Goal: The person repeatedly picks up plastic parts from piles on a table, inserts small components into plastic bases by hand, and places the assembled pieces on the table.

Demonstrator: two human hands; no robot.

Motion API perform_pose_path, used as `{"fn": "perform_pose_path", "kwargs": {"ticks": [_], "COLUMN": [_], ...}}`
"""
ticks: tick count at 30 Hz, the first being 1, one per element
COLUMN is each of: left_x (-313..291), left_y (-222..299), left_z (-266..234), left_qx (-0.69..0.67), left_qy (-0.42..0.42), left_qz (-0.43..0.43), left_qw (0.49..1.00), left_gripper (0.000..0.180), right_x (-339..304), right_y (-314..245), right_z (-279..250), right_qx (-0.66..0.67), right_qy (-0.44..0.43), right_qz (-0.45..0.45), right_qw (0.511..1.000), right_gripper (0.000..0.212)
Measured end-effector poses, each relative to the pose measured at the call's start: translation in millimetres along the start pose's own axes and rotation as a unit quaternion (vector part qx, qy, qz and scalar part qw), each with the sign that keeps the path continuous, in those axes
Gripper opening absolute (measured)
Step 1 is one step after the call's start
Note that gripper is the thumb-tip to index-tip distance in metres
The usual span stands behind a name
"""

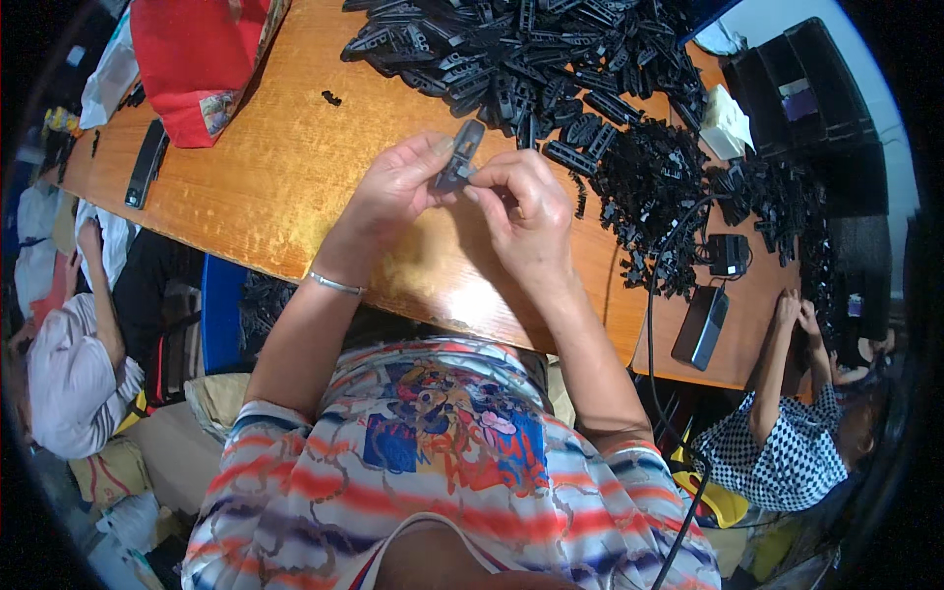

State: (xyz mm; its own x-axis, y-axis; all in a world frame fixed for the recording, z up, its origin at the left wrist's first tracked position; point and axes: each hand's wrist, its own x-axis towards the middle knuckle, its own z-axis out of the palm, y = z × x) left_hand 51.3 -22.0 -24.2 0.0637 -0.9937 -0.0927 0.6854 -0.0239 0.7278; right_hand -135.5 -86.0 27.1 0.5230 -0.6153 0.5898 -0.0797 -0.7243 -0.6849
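From here I see the person bent over a wooden table (246, 187), with a dark plastic piece (466, 141) lifted above it near the centre of the frame, tilted so its long side runs up and slightly right. The left hand (401, 179) is curled closed around the piece's left side, thumb toward its middle. The right hand (524, 205) has thumb and forefinger pinched together on the piece's lower right edge, the other fingers folded in; whether a tinier part sits between those tips I cannot tell.

Along the top of the frame spreads a heap of long black parts (511, 49), and right of centre lies a heap of small black bits (654, 187). Upper left stands a red bag (197, 69), and one stray black scrap (331, 98) lies alone on the wood.

To my eye the step in hand is close fingertip work at the lower end of the piece, perhaps fitting or adjusting something there. The next move seems to call for a steady left hold and a small, careful push or turn from the right fingertips, with the edge kept in sight
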Motion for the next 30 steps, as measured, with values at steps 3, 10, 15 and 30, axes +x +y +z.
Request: {"fn": "perform_pose_path", "kwargs": {"ticks": [3,10,15,30], "left_x": [-3.4,-1.9,-7.7,-12.7], "left_y": [7.9,9.5,4.7,-7.6], "left_z": [6.7,-1.0,13.9,16.0], "left_qx": [0.051,0.094,0.003,0.055], "left_qy": [0.01,0.001,0.0,0.004], "left_qz": [-0.01,-0.035,-0.027,0.015], "left_qw": [0.999,0.995,1.0,0.998], "left_gripper": [0.028,0.032,0.039,0.043], "right_x": [3.3,5.5,0.8,-13.3], "right_y": [-5.6,-6.0,-9.6,1.8], "right_z": [-7.1,-13.2,-5.4,14.5], "right_qx": [-0.012,-0.03,0.035,0.107], "right_qy": [-0.037,-0.044,0.021,0.063], "right_qz": [0.007,0.008,0.071,0.171], "right_qw": [0.999,0.999,0.997,0.978], "right_gripper": [0.017,0.018,0.015,0.011]}}
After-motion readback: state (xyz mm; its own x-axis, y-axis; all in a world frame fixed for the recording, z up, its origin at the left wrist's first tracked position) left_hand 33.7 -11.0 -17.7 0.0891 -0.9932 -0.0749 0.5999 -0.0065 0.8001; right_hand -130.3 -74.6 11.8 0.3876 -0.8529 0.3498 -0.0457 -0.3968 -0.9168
